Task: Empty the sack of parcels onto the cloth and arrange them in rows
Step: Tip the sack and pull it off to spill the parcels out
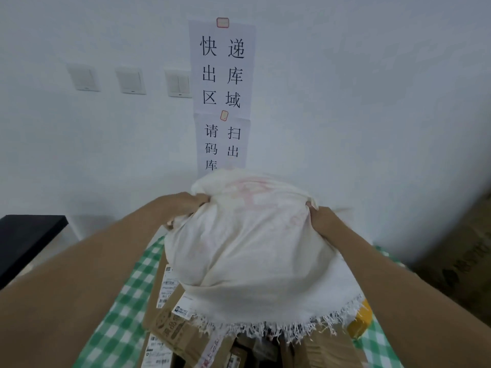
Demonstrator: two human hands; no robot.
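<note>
Sack (pixel 249 251) hides most parcels (pixel 172 330).

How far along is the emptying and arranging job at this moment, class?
Done: several cardboard parcels already lie heaped on the green checked cloth. In hand: the left hand and right hand grip the white sack by its raised closed end, frayed mouth down over the heap. Left: whether more remains inside cannot be seen; no rows are laid out yet.
</note>
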